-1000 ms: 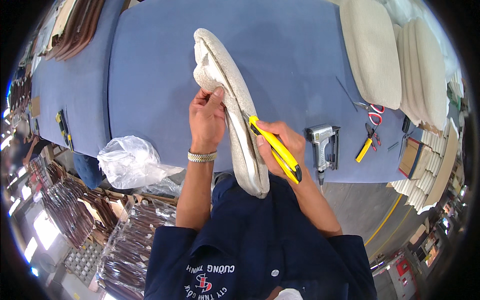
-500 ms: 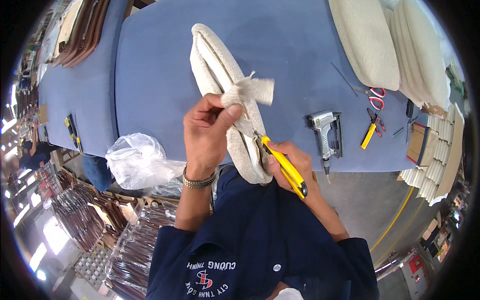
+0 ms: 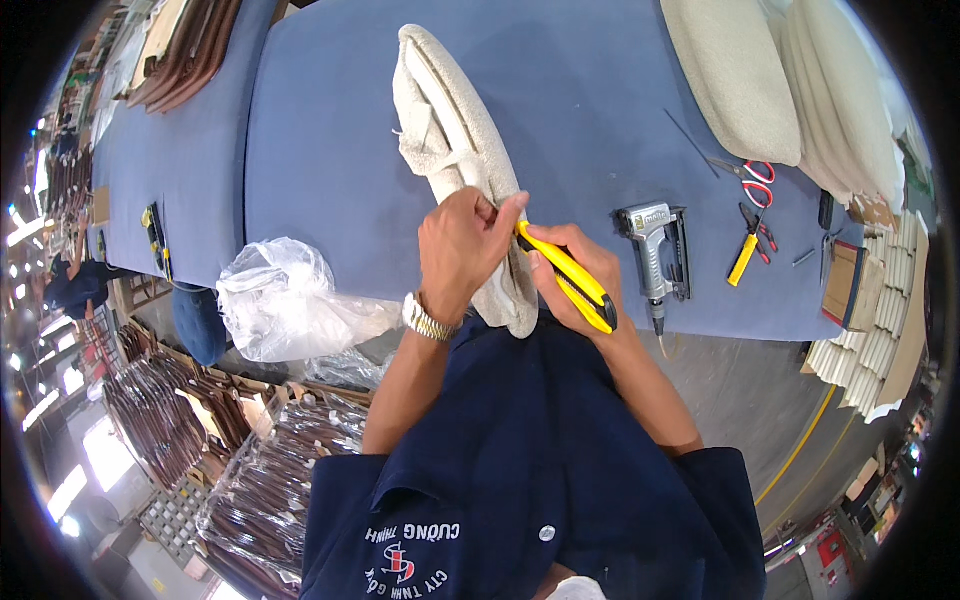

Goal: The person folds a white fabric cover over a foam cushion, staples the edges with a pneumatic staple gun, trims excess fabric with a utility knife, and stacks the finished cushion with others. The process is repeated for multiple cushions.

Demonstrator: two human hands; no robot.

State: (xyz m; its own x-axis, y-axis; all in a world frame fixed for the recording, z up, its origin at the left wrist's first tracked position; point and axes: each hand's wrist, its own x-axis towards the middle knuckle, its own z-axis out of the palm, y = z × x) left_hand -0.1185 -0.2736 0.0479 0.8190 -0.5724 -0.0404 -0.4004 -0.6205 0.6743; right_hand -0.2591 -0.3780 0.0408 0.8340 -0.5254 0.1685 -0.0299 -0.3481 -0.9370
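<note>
- Two bare hands are at work on one long cream cushion (image 3: 482, 150), right in front of the person's dark blue shirt (image 3: 500, 440).
- The cushion's far end is over the blue table (image 3: 340, 120), and its near end is by the shirt. I cannot tell if it rests on the table or is held up.
- The left hand (image 3: 462, 240) is on the cushion near its middle, with its fingers bent in and its thumb poking out toward the knife. I cannot tell if they pinch some cloth (the hand hides that spot).
- The right hand (image 3: 595, 260) grips a yellow knife (image 3: 572, 282). The knife's front end is just beside the left thumb, at the cushion's edge, but I cannot make out the blade.
- The job looks part done to me. Cream cloth goes round most of the cushion, but a loose flap (image 3: 425, 150) sticks out on the left side, and a long gap shows white inside.
- So the flap and the gap seem to be the bits not finished.
- More cream cushions (image 3: 735, 85) are at the far right. A staple gun (image 3: 655, 250), red scissors (image 3: 755, 182) and yellow pliers (image 3: 743, 258) lie on the table, with no hand on them.
</note>
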